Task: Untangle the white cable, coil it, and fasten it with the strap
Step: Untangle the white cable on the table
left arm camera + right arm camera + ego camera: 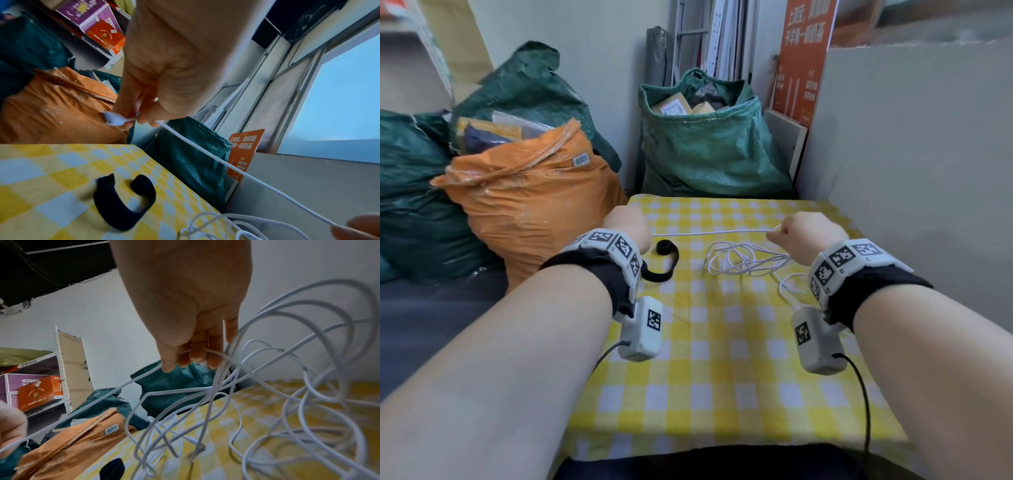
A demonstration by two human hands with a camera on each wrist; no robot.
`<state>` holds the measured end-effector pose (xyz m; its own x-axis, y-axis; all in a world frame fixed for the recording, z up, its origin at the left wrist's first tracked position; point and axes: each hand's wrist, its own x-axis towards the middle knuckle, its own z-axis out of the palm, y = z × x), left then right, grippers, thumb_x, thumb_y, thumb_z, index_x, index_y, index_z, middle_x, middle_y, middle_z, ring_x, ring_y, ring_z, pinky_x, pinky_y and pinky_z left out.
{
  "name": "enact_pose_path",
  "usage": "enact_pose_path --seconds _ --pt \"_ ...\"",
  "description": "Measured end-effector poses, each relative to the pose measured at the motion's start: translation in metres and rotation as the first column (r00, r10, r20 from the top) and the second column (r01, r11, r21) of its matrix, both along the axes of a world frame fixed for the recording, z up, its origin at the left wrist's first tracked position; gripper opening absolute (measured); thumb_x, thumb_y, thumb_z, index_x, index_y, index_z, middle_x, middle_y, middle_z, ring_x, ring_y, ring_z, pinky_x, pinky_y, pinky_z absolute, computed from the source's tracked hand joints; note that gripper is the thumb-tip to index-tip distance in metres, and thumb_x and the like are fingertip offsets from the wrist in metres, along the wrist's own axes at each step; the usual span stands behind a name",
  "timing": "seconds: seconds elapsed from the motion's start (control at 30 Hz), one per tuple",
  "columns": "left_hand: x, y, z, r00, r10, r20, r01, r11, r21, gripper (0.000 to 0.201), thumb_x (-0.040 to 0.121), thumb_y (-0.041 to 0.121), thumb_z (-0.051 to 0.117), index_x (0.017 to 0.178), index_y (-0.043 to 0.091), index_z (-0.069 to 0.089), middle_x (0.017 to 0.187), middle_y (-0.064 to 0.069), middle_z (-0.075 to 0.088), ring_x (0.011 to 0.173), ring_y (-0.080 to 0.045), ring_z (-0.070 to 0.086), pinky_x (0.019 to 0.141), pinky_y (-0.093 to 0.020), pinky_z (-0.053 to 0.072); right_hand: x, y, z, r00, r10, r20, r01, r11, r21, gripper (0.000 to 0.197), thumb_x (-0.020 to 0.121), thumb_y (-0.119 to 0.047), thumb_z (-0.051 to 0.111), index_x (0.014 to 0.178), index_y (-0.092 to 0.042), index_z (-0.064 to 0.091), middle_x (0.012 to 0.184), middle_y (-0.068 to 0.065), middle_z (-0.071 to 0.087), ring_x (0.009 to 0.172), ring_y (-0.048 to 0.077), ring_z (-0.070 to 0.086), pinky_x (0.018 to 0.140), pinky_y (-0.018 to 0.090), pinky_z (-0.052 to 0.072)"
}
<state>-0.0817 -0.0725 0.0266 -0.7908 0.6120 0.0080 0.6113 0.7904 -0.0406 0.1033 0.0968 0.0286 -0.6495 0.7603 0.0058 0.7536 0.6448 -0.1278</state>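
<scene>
A thin white cable [709, 232] runs taut between my two hands above the yellow checked tablecloth [722, 342]. My left hand [628, 222] pinches the cable close to its white plug [114, 120]. My right hand [804, 233] grips the cable [207, 352] farther along with curled fingers. Below that hand the rest of the cable hangs and lies in tangled loops [746, 260] on the cloth; the same loops [308, 386] fill the right wrist view. A black strap [664, 257], one end rolled up, lies on the cloth beside my left wrist, and the strap [123, 203] lies curved in the left wrist view.
An orange sack [527, 198] stands off the table's left edge, with green sacks [709, 144] behind it and beyond the far edge. A grey board [911, 154] walls the right side. Black sensor leads [859, 394] trail from my wrists over the near cloth.
</scene>
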Motion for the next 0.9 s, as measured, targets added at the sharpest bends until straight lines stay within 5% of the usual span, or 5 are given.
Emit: enact_pose_path --seconds 0.37,0.5,0.6,0.77,0.9 --pt "0.001 -0.003 0.027 0.992 0.124 0.016 -0.121 0.924 0.363 0.014 0.091 0.0 0.046 0.092 0.001 0.059 0.093 -0.013 0.058 0.081 -0.029 0.052 0.065 -0.033 0.041 0.0 -0.01 0.031 0.917 -0.031 -0.397 -0.103 0.945 -0.312 0.037 0.095 -0.019 0.046 0.06 -0.01 0.058 0.061 0.005 0.065 0.049 0.015 0.064 0.064 0.029 0.055" --pt "0.007 0.015 0.042 0.984 -0.133 0.121 0.03 0.787 0.617 0.021 0.087 0.005 0.049 0.099 0.011 0.065 0.085 -0.005 0.065 0.088 -0.031 0.061 0.057 -0.029 0.038 -0.006 -0.02 0.047 0.814 -0.162 -0.557 -0.232 0.789 -0.569 0.032 0.096 -0.012 0.046 0.068 -0.004 0.057 0.063 0.012 0.061 0.04 0.016 0.062 0.05 0.029 0.058" --pt "0.03 0.024 0.052 0.774 -0.455 0.44 -0.039 0.66 0.75 0.058 0.092 0.02 0.056 0.145 0.02 0.032 0.115 0.002 0.056 0.104 -0.021 0.057 0.076 -0.032 0.049 -0.008 -0.027 0.056 0.753 -0.195 -0.628 -0.302 0.745 -0.594 0.023 0.094 -0.005 0.048 0.073 -0.001 0.057 0.064 0.013 0.058 0.043 0.019 0.064 0.049 0.03 0.059" --pt "0.064 0.033 0.052 0.428 -0.599 0.677 0.166 0.788 0.592 0.028 0.094 0.02 0.054 0.121 0.012 0.056 0.103 -0.003 0.063 0.091 -0.017 0.057 0.071 -0.027 0.047 -0.013 -0.027 0.063 0.656 -0.216 -0.723 -0.332 0.778 -0.533 0.02 0.092 -0.003 0.047 0.075 -0.003 0.058 0.071 0.017 0.066 0.057 0.027 0.067 0.064 0.04 0.061" --pt "0.074 0.039 0.048 0.483 -0.614 0.624 0.229 0.777 0.587 0.015 0.091 0.01 0.056 0.105 0.013 0.053 0.081 0.0 0.063 0.076 -0.013 0.058 0.065 -0.026 0.044 -0.013 -0.031 0.067 0.579 -0.271 -0.769 -0.356 0.764 -0.538 0.021 0.095 -0.004 0.043 0.076 -0.005 0.053 0.067 0.015 0.063 0.058 0.031 0.064 0.058 0.036 0.06"
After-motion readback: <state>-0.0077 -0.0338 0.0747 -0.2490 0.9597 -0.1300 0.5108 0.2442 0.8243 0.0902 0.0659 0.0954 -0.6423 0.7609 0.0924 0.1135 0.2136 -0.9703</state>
